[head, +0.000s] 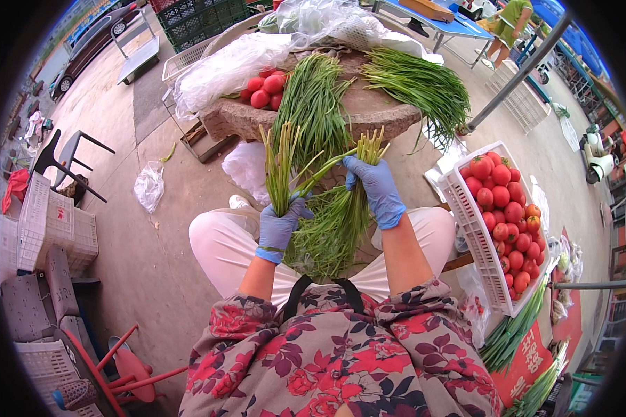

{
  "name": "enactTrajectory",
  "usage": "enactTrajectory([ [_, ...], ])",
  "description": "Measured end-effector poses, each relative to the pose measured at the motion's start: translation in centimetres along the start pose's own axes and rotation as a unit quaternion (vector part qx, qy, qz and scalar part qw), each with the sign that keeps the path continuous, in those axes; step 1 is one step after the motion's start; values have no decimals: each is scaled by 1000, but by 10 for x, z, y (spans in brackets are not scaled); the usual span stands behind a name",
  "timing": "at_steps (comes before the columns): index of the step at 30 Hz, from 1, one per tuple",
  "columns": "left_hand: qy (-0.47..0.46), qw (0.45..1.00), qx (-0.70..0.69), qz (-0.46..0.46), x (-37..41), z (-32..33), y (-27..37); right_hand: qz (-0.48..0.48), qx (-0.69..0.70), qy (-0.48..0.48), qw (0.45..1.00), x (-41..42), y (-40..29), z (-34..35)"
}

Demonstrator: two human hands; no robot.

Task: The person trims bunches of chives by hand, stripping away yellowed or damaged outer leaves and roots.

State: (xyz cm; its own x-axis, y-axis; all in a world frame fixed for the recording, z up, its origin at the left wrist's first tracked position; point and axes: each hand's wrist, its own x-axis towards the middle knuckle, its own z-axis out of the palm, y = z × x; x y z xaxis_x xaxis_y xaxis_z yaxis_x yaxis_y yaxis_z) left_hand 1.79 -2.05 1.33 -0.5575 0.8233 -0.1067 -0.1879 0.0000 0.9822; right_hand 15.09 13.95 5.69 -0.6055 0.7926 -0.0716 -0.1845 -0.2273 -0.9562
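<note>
Both of my hands wear thin blue gloves. My left hand [281, 224] is closed around a bundle of green stalks [280, 177], cut ends up. In my right hand [376, 187] is a second bunch of leafy greens [361, 208], its stalk ends up and its long leaves hanging down. A stray stalk slants between the two hands. Below them, between my knees, lies a loose heap of thin green leaves [323, 234]. Ahead, long narrow greens [313, 104] drape over the rim of a round stone table [386, 121]; another pile of greens [420, 86] lies at its right.
Red tomatoes [261, 91] and crumpled clear plastic [224, 68] sit on the stone table. A white crate [472, 229] of tomatoes stands at my right, above green onions [521, 313]. Chairs [70, 156] and stacked crates [57, 224] are at left. A person [511, 26] stands far off, upper right.
</note>
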Motion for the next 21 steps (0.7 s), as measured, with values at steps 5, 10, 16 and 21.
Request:
enactTrajectory([
  [5, 15, 994, 78, 74, -1, -9, -6, 30, 0, 12, 999, -2, -2, 2],
  [10, -33, 988, 17, 149, 0, -8, -21, 40, -27, -9, 999, 2, 13, 8],
  [16, -6, 998, -67, 2, 2, -20, -6, 44, -45, -90, 994, -2, 1, 3],
  [21, 73, 994, -77, -14, 4, -34, -2, -9, -97, 62, 993, 4, -2, -14],
])
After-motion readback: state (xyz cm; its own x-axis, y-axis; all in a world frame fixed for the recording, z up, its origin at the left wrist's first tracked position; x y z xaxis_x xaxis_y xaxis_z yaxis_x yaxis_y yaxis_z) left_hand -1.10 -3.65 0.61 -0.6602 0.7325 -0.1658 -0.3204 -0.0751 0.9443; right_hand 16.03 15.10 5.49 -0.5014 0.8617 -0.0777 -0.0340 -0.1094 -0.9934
